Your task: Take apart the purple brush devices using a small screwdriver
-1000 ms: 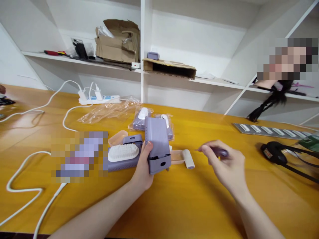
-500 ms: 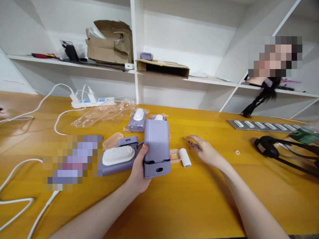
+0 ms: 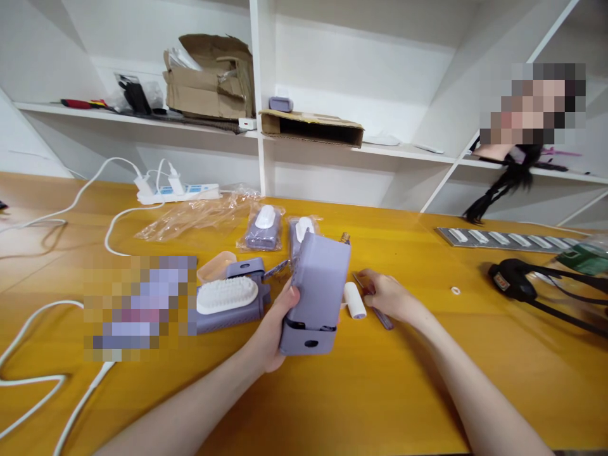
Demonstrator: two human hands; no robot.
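Note:
A purple ribbed case (image 3: 317, 285) is held up over the table in my left hand (image 3: 275, 323), tilted, its slotted end toward me. My right hand (image 3: 387, 294) is closed on a slim purple piece (image 3: 382, 316) at the tabletop. Between the hands lies a white roller (image 3: 355, 301). Left of the case rests a purple device with a white bristled pad (image 3: 227, 295), an orange-pink piece (image 3: 217, 266) behind it. Two bagged purple devices with white tops (image 3: 263, 228) (image 3: 303, 231) sit farther back. A small coil (image 3: 345, 238) shows past the case's far corner.
A white power strip (image 3: 180, 194) with cables and clear plastic wrap (image 3: 204, 215) lie at the back left. To the right are a metal strip with white parts (image 3: 498, 239), a small ring (image 3: 455, 291) and black straps (image 3: 517, 278). Shelves hold cardboard boxes (image 3: 209, 88).
The case in my left hand has turned and shifted right and slightly toward me. My right hand has moved slightly, and the slim purple piece now shows below its fingers.

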